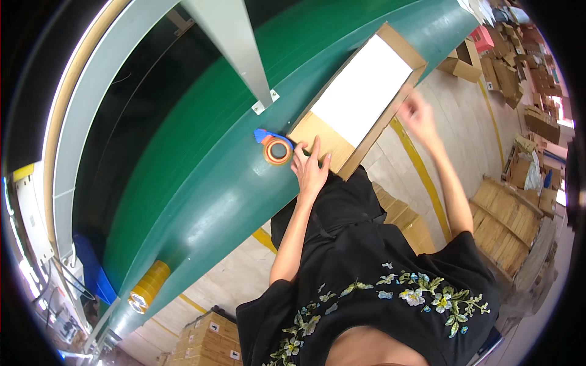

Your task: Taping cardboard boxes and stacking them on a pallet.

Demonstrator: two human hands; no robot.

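A long, shallow cardboard box (350, 160) lies at a slant on the green work surface, its near end overhanging the edge by my body. Inside it, a white sheet or panel (366, 88) covers most of the brown cardboard. My left hand (312, 171) rests with spread fingers on the box's near end. Just left of those fingers is a blue tape dispenser (264, 135) carrying a roll of tape (278, 150). My right hand (417, 116) is raised by the box's right long side, smeared by motion; its fingers cannot be made out.
A stack of yellow tape rolls (149, 285) lies on the green surface (207, 201) at lower left. A grey metal post (235, 49) stands beyond the dispenser. Cartons (204, 341) sit on the floor, with a wooden pallet (503, 226) and many boxes to the right.
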